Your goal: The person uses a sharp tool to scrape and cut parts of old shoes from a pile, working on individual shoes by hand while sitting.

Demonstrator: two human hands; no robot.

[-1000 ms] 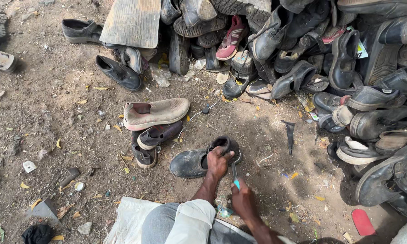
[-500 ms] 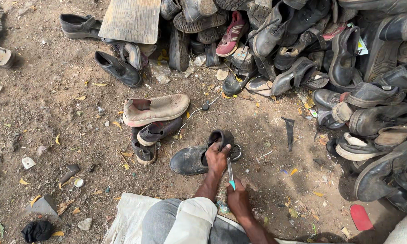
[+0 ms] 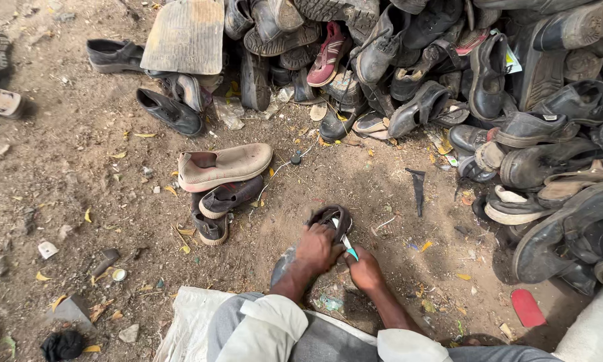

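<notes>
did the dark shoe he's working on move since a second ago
Yes. The dark shoe lay flat on the dirt beside the stacked shoes; now the left hand has tipped it up, toe toward the person, while the right hand holds a small tool.

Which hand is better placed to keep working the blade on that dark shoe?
Right, probably. The right hand already holds the teal-handled blade against the dark shoe, while the left hand grips that shoe and steadies it on the dirt ground.

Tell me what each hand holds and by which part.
Left hand grips the dark shoe over its upper. Right hand holds a small knife by its teal handle.
</notes>
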